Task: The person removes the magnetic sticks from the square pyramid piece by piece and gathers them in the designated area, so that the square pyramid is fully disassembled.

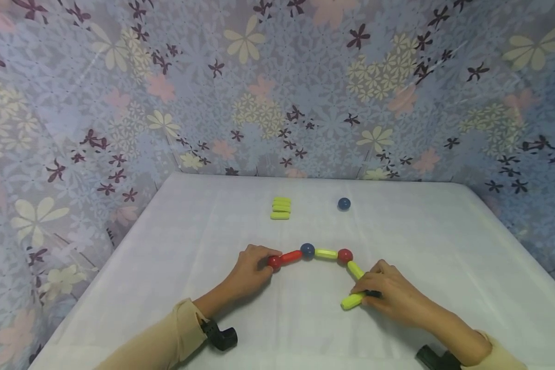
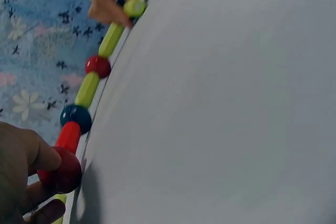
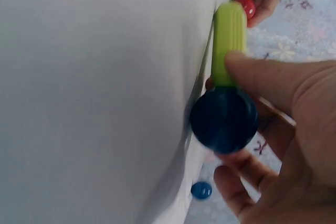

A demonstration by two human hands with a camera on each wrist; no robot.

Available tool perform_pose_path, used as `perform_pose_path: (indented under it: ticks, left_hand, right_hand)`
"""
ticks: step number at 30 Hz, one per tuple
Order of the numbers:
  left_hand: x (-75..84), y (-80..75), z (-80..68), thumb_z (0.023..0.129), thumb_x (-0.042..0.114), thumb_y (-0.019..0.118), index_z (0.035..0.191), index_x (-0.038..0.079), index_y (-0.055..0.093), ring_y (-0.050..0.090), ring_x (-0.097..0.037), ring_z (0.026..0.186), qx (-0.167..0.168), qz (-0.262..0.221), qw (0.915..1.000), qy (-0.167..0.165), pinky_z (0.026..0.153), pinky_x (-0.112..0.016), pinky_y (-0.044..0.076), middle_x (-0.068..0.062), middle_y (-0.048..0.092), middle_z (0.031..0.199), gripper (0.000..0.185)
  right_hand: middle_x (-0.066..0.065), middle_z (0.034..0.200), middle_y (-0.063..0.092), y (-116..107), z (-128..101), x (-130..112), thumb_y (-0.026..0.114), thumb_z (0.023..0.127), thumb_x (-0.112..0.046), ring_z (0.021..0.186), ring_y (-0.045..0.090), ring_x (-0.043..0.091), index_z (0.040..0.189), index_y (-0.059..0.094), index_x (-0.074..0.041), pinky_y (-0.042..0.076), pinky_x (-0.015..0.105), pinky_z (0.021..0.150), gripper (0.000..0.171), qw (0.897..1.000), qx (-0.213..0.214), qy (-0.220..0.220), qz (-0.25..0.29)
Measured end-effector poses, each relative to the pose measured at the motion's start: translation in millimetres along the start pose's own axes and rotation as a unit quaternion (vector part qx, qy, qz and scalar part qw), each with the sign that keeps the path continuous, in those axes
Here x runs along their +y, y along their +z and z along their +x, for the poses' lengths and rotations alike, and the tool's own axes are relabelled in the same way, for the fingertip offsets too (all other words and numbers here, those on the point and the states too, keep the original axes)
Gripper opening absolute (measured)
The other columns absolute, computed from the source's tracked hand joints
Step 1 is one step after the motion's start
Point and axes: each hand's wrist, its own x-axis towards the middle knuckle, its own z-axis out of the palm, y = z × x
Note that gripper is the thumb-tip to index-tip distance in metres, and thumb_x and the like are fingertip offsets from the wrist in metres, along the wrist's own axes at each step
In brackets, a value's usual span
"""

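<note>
A curved chain of balls and sticks lies on the white table. My left hand pinches the red ball at its left end. From there run a red stick, a blue ball, a yellow-green stick, a second red ball and another yellow-green stick. My right hand grips a further yellow-green stick, thumb on its side. A dark blue ball joins that stick's near end, by the fingers; the other end points left, attached to nothing.
Toward the back of the white table lie several yellow-green sticks side by side. A loose blue ball sits to their right. Flowered cloth hangs behind the table.
</note>
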Motion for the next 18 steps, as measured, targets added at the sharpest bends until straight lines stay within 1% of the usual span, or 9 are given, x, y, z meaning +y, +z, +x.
perform_pose_path:
  ticks: [3,5,6,8,10,13,15,17,18]
  left_hand:
    - [-4.5,-2.2,6.3,0.080,0.005,0.058,0.115,0.021,0.067,0.049,-0.013,0.098,0.003,0.009,0.9999,-0.011,0.085,-0.032,0.037,0.003,0.068,0.111,0.040]
    - [-5.1,-2.6,8.1,0.080,0.006,0.058,0.117,0.021,0.066,0.048,-0.014,0.098,0.005,0.014,0.9998,-0.012,0.084,-0.033,0.036,0.002,0.068,0.111,0.041]
    - [-4.8,-2.6,8.6,0.080,0.008,0.059,0.118,0.020,0.065,0.048,-0.014,0.098,0.005,0.014,0.9998,-0.012,0.084,-0.034,0.036,0.002,0.068,0.111,0.040]
    - [-3.6,-2.0,9.0,0.081,0.013,0.062,0.119,0.021,0.065,0.047,-0.014,0.098,0.001,0.012,0.9997,-0.022,0.086,-0.035,0.035,0.002,0.067,0.110,0.039]
    - [-1.9,-0.7,9.1,0.081,0.019,0.066,0.120,0.020,0.064,0.047,-0.014,0.098,0.001,0.017,0.9995,-0.028,0.086,-0.037,0.034,0.001,0.066,0.109,0.038]
    - [0.2,2.9,9.5,0.080,0.025,0.071,0.119,0.020,0.064,0.046,-0.014,0.097,0.008,0.024,0.9985,-0.048,0.088,-0.038,0.034,0.001,0.066,0.109,0.040]
    - [1.9,6.1,9.1,0.079,0.025,0.072,0.118,0.019,0.064,0.046,-0.014,0.095,0.017,0.029,0.9978,-0.058,0.088,-0.039,0.033,0.001,0.065,0.109,0.040]
    - [4.6,9.4,7.9,0.079,0.025,0.073,0.116,0.019,0.064,0.045,-0.013,0.093,0.021,0.024,0.9970,-0.070,0.089,-0.039,0.032,0.002,0.065,0.106,0.039]
    - [6.6,10.9,7.0,0.078,0.025,0.073,0.115,0.018,0.064,0.045,-0.014,0.092,0.023,0.022,0.9970,-0.071,0.088,-0.040,0.031,0.001,0.064,0.104,0.038]
  right_hand:
    - [-0.026,0.098,0.064,-5,-3,6,0.076,0.075,-0.021,0.093,0.042,0.005,0.099,0.069,-0.039,0.037,0.025,0.076,0.031,1.000,-0.013,0.001,0.004]
    - [-0.026,0.099,0.064,-8,-5,8,0.076,0.076,-0.021,0.096,0.042,0.007,0.101,0.069,-0.038,0.037,0.026,0.076,0.032,1.000,-0.023,0.000,0.012]
    - [-0.025,0.100,0.064,-10,-5,9,0.076,0.076,-0.021,0.097,0.042,0.008,0.102,0.069,-0.038,0.036,0.027,0.076,0.032,0.999,-0.028,-0.002,0.017]
    - [-0.024,0.100,0.062,-12,-5,8,0.075,0.077,-0.024,0.098,0.041,0.007,0.102,0.068,-0.039,0.036,0.027,0.077,0.030,0.999,-0.036,0.006,0.019]
    - [-0.022,0.101,0.063,-13,-2,4,0.075,0.077,-0.025,0.098,0.041,0.008,0.101,0.069,-0.037,0.036,0.028,0.077,0.027,0.999,-0.029,0.010,0.017]
    - [-0.017,0.103,0.065,-12,9,-7,0.075,0.077,-0.026,0.097,0.043,0.009,0.100,0.070,-0.032,0.037,0.029,0.078,0.024,1.000,0.000,0.028,0.002]
    - [-0.010,0.106,0.067,-10,20,-16,0.075,0.078,-0.025,0.097,0.045,0.012,0.102,0.071,-0.025,0.038,0.032,0.079,0.025,0.999,0.022,0.034,-0.009]
    - [-0.005,0.110,0.068,-6,33,-26,0.075,0.078,-0.026,0.098,0.045,0.014,0.107,0.070,-0.020,0.038,0.033,0.080,0.030,0.998,0.033,0.045,-0.015]
    - [-0.003,0.112,0.067,-4,40,-30,0.075,0.078,-0.026,0.098,0.046,0.015,0.109,0.068,-0.018,0.038,0.034,0.080,0.033,0.998,0.036,0.049,-0.016]
